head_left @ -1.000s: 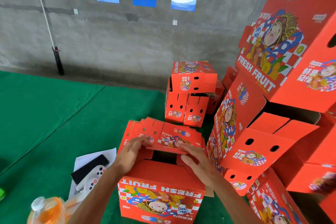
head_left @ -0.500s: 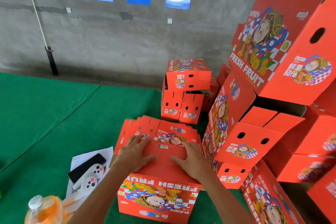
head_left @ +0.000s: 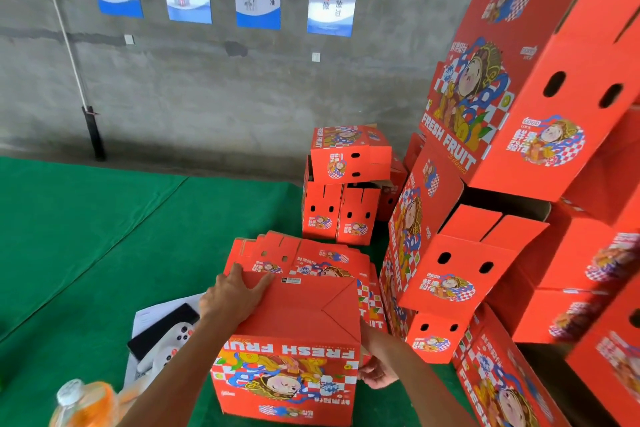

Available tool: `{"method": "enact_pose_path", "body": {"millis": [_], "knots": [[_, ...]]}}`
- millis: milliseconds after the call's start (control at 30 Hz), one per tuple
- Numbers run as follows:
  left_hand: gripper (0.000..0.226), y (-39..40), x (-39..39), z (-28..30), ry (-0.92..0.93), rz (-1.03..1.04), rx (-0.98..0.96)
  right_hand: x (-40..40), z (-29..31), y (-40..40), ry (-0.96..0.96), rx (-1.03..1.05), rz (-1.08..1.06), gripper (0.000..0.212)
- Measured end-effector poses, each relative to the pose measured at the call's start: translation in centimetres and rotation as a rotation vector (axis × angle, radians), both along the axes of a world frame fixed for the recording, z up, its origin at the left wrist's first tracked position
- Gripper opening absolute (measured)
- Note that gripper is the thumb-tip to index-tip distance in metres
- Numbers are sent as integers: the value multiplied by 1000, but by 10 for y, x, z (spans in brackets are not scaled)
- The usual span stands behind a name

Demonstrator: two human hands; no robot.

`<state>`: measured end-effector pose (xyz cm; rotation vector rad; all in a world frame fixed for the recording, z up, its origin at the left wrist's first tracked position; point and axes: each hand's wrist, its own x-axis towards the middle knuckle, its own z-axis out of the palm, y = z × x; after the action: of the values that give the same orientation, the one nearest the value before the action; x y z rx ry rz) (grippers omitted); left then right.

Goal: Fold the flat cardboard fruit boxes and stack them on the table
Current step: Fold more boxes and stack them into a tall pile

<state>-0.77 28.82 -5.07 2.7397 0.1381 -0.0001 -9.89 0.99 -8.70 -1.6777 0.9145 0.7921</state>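
Note:
A red "FRESH FRUIT" cardboard box (head_left: 298,329) stands folded in front of me on the green table, its top flaps closed. My left hand (head_left: 235,291) lies flat on the far left corner of the top, fingers spread. My right hand (head_left: 377,371) is down at the box's right side, fingers curled against the lower edge; the box hides part of it. Behind the box lies a pile of flat red boxes (head_left: 301,256).
Folded red boxes are heaped at the right (head_left: 460,260), a tall one (head_left: 519,87) leaning on top. A smaller stack (head_left: 346,184) stands by the concrete wall. A phone and white controller (head_left: 166,336) on paper and an orange drink bottle (head_left: 79,402) lie at left.
The top flaps went from half open to pressed shut. My right hand left the top and dropped to the box's right side; my left hand stayed on top.

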Motion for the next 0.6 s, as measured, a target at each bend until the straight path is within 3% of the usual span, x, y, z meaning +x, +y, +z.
{"method": "enact_pose_path", "body": {"millis": [100, 233, 433, 533, 600], "knots": [[90, 8, -1, 10, -80, 44, -33, -2, 14, -1, -23, 80, 37, 95], [80, 19, 7, 45, -234, 110, -93, 13, 53, 2, -203, 162, -12, 79], [71, 19, 27, 115, -439, 132, -351, 49, 125, 12, -590, 190, -16, 80], [71, 14, 40, 132, -516, 115, -539, 62, 146, 23, -887, 170, -18, 64], [78, 8, 52, 138, -548, 25, -727, 70, 153, 29, -1064, 218, -19, 64]]}}
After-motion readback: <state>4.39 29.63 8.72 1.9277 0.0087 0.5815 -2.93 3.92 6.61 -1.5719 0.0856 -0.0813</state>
